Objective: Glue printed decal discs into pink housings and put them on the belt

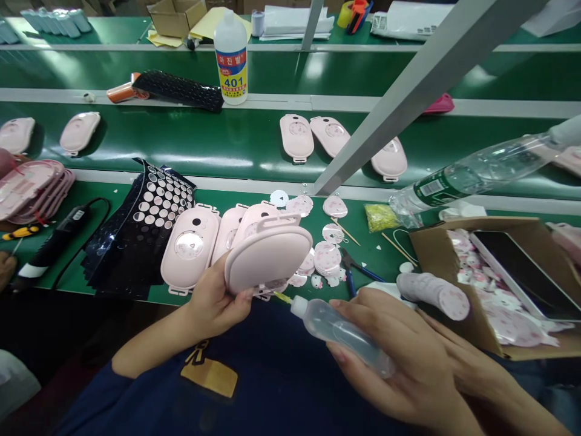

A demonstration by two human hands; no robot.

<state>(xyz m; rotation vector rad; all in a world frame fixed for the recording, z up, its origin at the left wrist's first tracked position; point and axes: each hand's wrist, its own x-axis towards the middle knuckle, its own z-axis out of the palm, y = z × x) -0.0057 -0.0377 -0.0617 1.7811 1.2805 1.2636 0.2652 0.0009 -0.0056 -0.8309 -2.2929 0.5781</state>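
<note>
My left hand [213, 309] grips a pale pink plastic lid [272, 254] by its left end, tilted with its broad face towards me. My right hand [399, 351] is closed around a translucent squeeze bottle [340, 330] with a white cap. Its thin yellowish nozzle [282, 297] points left at the lid's lower edge; whether it touches is unclear. Beyond my left hand, several similar lids, such as a pink lid [188, 248], lie in an overlapping row. Round printed stickers [327, 259] and small cutouts lie right of the held lid.
Black sheets [131, 242] and a dark corded tool [54, 248] lie left. Pliers [351, 272], a disc stack [436, 293] and a cardboard box [494, 230] holding a phone are right. A slanted metal post [399, 85] crosses above. Another person's forearm [490, 381] shows behind my right hand.
</note>
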